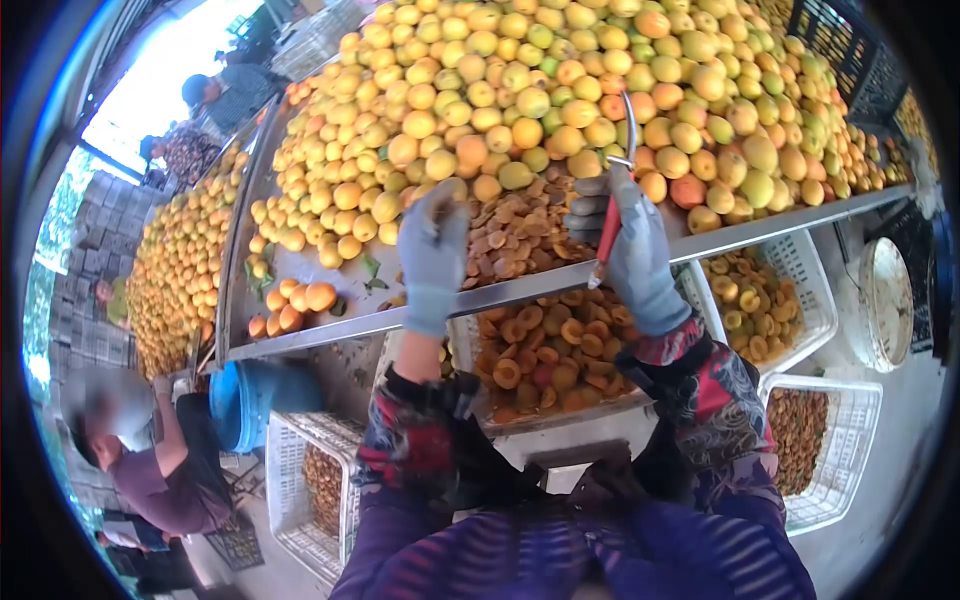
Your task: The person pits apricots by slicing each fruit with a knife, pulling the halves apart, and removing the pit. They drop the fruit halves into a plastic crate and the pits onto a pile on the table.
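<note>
At the left, a co-worker in a purple top [170,490] is seen beside a blue bucket [245,405]. A few loose fruits [290,305] are spread on the near left part of the metal table [345,328]. The gloved left hand [435,250] is raised over the table's near edge, its forearm pointed away from the body. Its fingers are bent and partly blurred; whether anything is held cannot be told. Between the hands, flat brown pieces [520,225] are heaped in front of the large fruit pile [540,95], and halved fruit [560,350] is held in a container below the edge. By the gloved right hand [637,250], the red-handled tool [608,232] is gripped, its handle closed in between thumb and bent fingers. The fingers are turned to the left; the curved blade is pointed to the far side, over the fruit, and the handle's end is directed nearward. Farther right, more halved fruit [755,305] is contained in a white crate [815,280].
</note>
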### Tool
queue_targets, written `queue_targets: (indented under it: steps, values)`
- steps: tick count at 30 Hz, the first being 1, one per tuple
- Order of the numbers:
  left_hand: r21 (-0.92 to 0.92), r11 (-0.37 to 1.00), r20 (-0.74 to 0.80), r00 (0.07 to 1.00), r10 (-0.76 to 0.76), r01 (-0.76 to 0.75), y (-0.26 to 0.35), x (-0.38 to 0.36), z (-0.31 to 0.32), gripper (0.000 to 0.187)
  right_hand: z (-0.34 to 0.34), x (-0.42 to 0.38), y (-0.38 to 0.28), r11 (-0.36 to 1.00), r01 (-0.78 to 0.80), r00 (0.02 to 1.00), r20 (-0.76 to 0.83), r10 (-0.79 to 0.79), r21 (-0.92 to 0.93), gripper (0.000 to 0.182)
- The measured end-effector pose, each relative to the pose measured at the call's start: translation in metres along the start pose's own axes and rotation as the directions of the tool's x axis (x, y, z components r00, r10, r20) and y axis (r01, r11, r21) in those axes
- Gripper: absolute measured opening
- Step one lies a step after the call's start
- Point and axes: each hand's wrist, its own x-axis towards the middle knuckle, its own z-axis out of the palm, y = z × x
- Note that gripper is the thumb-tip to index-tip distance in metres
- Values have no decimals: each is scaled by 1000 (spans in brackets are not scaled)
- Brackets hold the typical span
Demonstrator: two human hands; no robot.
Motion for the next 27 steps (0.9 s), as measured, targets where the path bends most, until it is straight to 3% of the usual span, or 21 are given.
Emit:
queue_targets:
  steps: [1,2,3,4,5,8,11,13,15,16,17,18,19,20,21,22,23,25,26,27]
  values:
    - [194,979,-50,997,-62,70,-26,4,-18,30,-2,1,5,1000,-11,1000,18,11,-1,49]
    - [203,976,-65,996,-66,78,-54,9,-35,30,-5,3,10,1000,7,997,75,-7,-4,48]
    - [282,944,-23,985,-172,172,-80,13,-52,35,-4,4,15,1000,26,992,126,-25,-5,47]
    - [360,896,13,959,-285,261,-78,15,-60,41,1,0,13,999,48,990,131,-45,-21,46]
    - [360,893,5,956,-292,271,-76,14,-63,41,3,-1,14,999,41,990,138,-37,-26,46]
    - [738,665,115,950,-289,113,-72,11,-54,51,9,-2,14,997,23,986,166,-11,-71,45]
    - [832,550,141,930,-340,75,-68,16,-40,52,13,0,17,994,6,985,174,13,-109,46]
    - [819,566,146,919,-367,96,-74,18,-46,51,13,0,22,997,8,981,193,7,-79,46]
    - [685,721,135,953,-271,107,-82,14,-53,50,14,0,19,999,22,978,209,-12,-45,47]
    - [685,721,136,953,-269,106,-87,13,-54,50,17,-3,14,995,-16,975,220,37,-96,47]
    - [403,899,97,969,-227,171,-91,11,-55,49,19,-6,11,988,-55,969,229,88,-147,48]
    - [73,978,45,979,-198,195,-94,9,-58,49,19,-7,12,988,-54,969,232,87,-144,48]
    - [76,979,43,980,-194,190,-84,8,-58,49,17,-8,14,985,-53,962,256,94,-162,48]
    - [-215,927,86,952,-295,307,-61,8,-55,47,16,-8,15,982,-49,955,278,99,-181,48]
    - [-481,778,162,913,-373,403,-39,8,-51,46,18,-11,15,983,-40,956,278,90,-180,48]
    - [-669,590,290,890,-353,452,-21,7,-48,44,21,-14,15,974,14,958,283,53,-226,48]
    - [-673,589,293,892,-344,448,-7,7,-42,44,24,-16,15,960,66,957,290,16,-273,47]
    - [-900,232,310,917,-252,368,11,3,-28,43,28,-21,10,952,32,956,288,60,-304,46]
    - [-920,126,339,913,-227,372,12,0,-23,44,28,-23,11,954,17,945,316,82,-300,44]
    - [-920,121,341,914,-223,372,16,-2,-19,44,28,-25,12,955,2,933,344,106,-298,43]
